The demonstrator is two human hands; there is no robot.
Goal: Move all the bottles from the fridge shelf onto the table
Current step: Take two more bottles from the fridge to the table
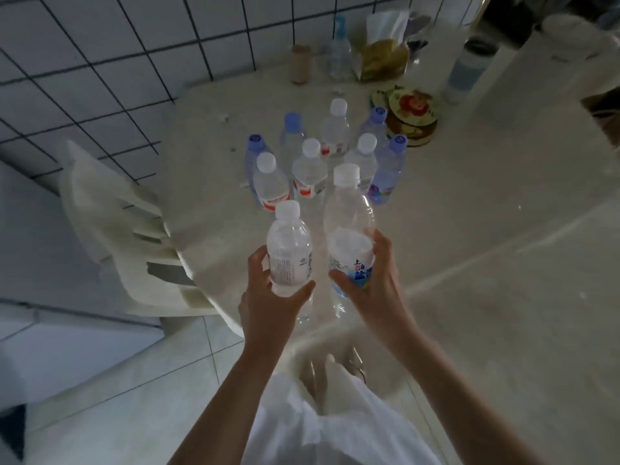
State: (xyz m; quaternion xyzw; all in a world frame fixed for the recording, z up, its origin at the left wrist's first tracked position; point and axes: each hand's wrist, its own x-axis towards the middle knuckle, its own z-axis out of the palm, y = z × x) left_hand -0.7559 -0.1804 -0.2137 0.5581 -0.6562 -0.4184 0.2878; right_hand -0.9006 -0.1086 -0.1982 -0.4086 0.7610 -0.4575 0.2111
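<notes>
Above the near edge of the table (469, 229), the left hand (268, 303) grips a small white-capped bottle (289, 250) and the right hand (372, 280) grips a taller bottle (350, 229); eight more bottles (310, 172) stand clustered just beyond them on the table

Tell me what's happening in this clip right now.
A person holds a bottle in each hand over the near edge of the table. The left hand grips a small bottle; the right hand grips a taller bottle. Eight bottles already stand clustered on the table just beyond.
</notes>
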